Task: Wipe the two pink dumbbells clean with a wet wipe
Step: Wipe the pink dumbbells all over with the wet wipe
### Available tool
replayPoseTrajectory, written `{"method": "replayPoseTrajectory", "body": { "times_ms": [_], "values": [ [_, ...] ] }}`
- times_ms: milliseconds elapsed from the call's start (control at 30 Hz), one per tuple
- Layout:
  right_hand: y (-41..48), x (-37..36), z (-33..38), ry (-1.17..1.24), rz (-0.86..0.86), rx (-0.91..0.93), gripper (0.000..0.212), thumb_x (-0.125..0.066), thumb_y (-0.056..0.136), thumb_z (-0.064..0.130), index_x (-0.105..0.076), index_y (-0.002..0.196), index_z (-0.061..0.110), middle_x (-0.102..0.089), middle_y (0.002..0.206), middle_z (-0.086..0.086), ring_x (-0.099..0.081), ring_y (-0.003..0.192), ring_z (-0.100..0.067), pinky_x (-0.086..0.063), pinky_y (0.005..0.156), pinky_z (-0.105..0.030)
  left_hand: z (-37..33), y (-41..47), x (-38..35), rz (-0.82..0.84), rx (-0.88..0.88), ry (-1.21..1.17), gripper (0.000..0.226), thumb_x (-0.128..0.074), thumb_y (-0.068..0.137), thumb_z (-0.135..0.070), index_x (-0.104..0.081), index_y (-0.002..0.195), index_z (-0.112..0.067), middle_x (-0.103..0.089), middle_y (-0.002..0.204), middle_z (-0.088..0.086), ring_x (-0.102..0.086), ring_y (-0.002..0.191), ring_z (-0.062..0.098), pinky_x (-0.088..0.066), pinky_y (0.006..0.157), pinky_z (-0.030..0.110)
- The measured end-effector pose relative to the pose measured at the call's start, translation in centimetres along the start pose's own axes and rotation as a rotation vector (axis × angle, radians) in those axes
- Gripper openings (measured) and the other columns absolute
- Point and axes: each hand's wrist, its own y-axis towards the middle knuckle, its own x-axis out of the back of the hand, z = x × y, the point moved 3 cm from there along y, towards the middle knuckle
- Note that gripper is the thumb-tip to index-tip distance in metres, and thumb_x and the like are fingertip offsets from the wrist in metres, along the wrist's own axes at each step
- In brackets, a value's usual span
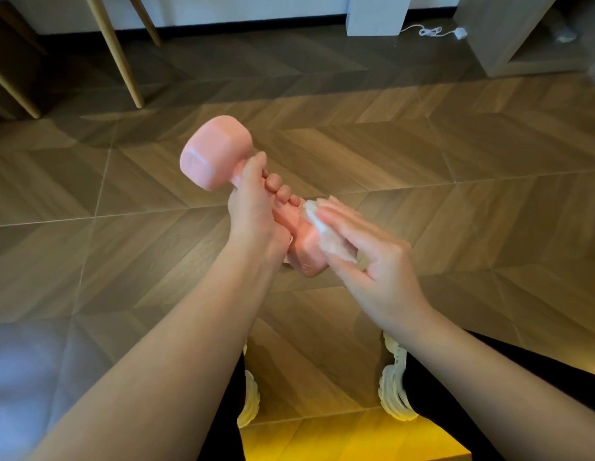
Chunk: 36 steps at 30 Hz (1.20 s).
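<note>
One pink dumbbell is being gripped by the curled left hand while the flat right hand is pressing a wet wipe onto it.

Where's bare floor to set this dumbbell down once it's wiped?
Bare wood floor lies right of the right hand, out to the grey shelf unit, and left of the dumbbell, short of the wooden legs. Between the shoes it is tight; a white cable lies far ahead.
</note>
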Motion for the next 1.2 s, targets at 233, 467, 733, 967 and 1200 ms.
{"method": "replayPoseTrajectory", "body": {
  "times_ms": [233, 467, 733, 967, 1200],
  "values": [
    [0.1, 0.5, -0.2, -0.064, -0.011, -0.042, 0.038, -0.065, 0.094, 0.027, -0.062, 0.131, 0.018, -0.065, 0.121, 0.018, -0.059, 0.115, 0.0, -0.043, 0.103, -0.023, -0.3, -0.1, 0.0, -0.033, -0.016, -0.017, 0.03, -0.058, 0.093, -0.02, -0.039, 0.07, -0.019, -0.035, 0.047, -0.008, -0.033, 0.035, 0.009, -0.035, 0.039, 0.017],
    [0.9, 0.9, 0.0, 0.365, -0.03, -0.25, 0.037, -0.055, 0.098, 0.037, -0.076, 0.107, 0.008, -0.069, 0.126, -0.001, -0.062, 0.121, -0.011, -0.049, 0.099, -0.024, -0.1, 0.1, 0.0, -0.055, 0.037, -0.085, 0.032, -0.056, 0.095, -0.019, -0.038, 0.068, -0.019, -0.034, 0.047, -0.007, -0.031, 0.034, 0.01, -0.033, 0.038, 0.016],
    [1.3, 0.4, -1.4, 0.811, -0.055, -0.891, 0.059, -0.08, 0.062, 0.04, -0.061, 0.112, 0.014, -0.063, 0.092, -0.008, -0.063, 0.06, -0.012, -0.052, 0.051, -0.028, 0.6, -0.3, -0.9, 0.093, 0.008, 0.026, 0.031, -0.054, 0.094, -0.02, -0.037, 0.069, -0.02, -0.031, 0.05, -0.008, -0.03, 0.042, 0.01, -0.034, 0.046, 0.023],
    [1.3, 0.1, -1.5, 0.898, 0.141, -0.837, 0.056, -0.083, 0.074, 0.022, -0.058, 0.124, 0.021, -0.067, 0.118, -0.018, -0.07, 0.088, -0.03, -0.057, 0.086, -0.048, 0.3, -0.6, -1.4, 0.131, 0.05, 0.004, 0.034, -0.064, 0.091, -0.023, -0.046, 0.062, -0.019, -0.051, 0.058, -0.004, -0.052, 0.052, 0.012, -0.049, 0.061, 0.027],
    [1.9, 0.3, -1.3, 0.633, 0.115, -0.706, 0.063, -0.082, 0.068, 0.052, -0.056, 0.122, 0.035, -0.066, 0.119, 0.0, -0.067, 0.103, -0.017, -0.053, 0.079, -0.028, -0.1, -0.4, -0.9, 0.057, 0.085, -0.122, 0.033, -0.058, 0.09, -0.018, -0.036, 0.066, -0.021, -0.033, 0.05, -0.007, -0.033, 0.042, 0.011, -0.035, 0.054, 0.026]
  ]
}}
